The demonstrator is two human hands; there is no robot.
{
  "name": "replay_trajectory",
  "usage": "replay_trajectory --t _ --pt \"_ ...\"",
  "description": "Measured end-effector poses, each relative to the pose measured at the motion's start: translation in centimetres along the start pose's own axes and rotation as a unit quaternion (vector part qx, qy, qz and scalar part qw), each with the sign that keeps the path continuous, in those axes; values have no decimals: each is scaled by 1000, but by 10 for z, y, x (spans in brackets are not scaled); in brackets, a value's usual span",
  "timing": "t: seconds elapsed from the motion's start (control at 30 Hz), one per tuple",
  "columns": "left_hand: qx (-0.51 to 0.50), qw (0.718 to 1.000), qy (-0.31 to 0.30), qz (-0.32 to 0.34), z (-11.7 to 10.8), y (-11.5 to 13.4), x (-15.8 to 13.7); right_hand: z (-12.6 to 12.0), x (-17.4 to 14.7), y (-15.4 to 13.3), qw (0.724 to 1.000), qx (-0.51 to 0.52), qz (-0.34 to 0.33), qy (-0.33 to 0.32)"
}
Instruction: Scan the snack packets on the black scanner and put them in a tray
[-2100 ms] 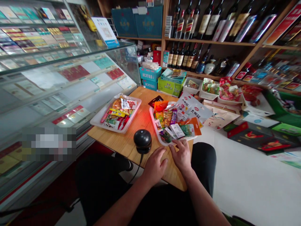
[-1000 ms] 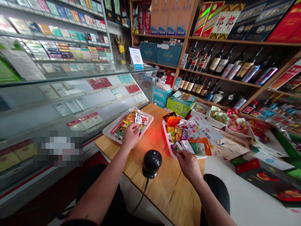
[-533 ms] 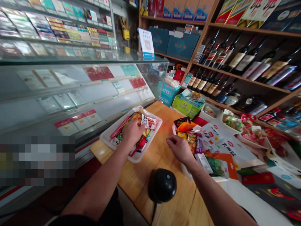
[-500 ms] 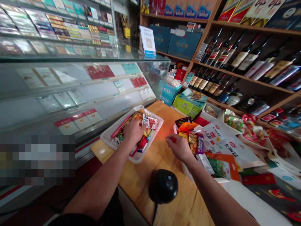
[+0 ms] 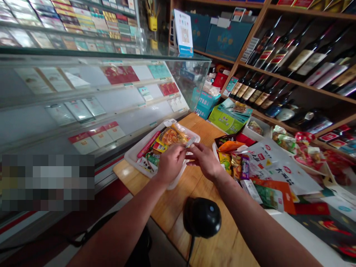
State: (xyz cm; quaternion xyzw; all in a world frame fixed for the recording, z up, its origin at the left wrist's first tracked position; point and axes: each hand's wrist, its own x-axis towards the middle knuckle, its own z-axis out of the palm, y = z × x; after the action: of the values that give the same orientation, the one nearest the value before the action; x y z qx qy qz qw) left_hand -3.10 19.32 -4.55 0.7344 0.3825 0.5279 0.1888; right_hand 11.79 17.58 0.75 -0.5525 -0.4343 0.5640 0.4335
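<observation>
Over the right side of a white plastic tray (image 5: 130, 157), my left hand (image 5: 172, 163) is closed on a small snack packet (image 5: 190, 141). Only a pale edge of that packet shows; the fingers hide the rest. My right hand (image 5: 205, 159) meets it from the right, its thumb and index finger at the same packet and its other fingers looser. In the tray lie a yellow-orange food packet (image 5: 170, 136), a long pink packet (image 5: 148, 144) and other small packets. A black scanner-like device (image 5: 202, 217) on a cable stands on the wooden table (image 5: 167, 207), nearer to me.
At the right, a second container holds colourful snacks, including a purple packet (image 5: 245, 167), beside large white bags (image 5: 274, 163). A glass display case (image 5: 111, 89) borders the left. Behind are a green box (image 5: 228, 118) and shelves of bottles (image 5: 306, 59).
My left hand has lifted the white-and-red snack packet and moved right. My right hand has come left from beside the snack container to meet it. The view has shifted slightly.
</observation>
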Motion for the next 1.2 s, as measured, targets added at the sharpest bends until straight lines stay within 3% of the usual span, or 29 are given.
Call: replay_trajectory --t 0.13,0.3,0.43,0.57,0.67,0.77,0.97,1.2 --pt "4 997 -52 52 3 12 -17 9 -9 3 995 56 10 78" --pt "-16 997 -30 70 -5 32 -33 2 -29 8 992 83 -2 95" --pt "-66 998 10 -15 -13 50 -49 -15 -59 4 993 35 -52 99" --pt "-191 969 55 -147 -17 63 -58 -39 -103 3 991 -23 -94 89" --pt "-277 941 6 -193 -19 76 -57 -57 -136 7 989 -57 -112 77" --pt "-302 929 -42 -209 -16 92 -52 -73 -156 11 982 -102 -129 95" --pt "-301 911 -129 -250 1 99 -58 -90 -157 25 973 -95 -141 156" --pt "-180 953 -151 -189 25 72 -61 -108 -140 63 974 -101 -135 152"
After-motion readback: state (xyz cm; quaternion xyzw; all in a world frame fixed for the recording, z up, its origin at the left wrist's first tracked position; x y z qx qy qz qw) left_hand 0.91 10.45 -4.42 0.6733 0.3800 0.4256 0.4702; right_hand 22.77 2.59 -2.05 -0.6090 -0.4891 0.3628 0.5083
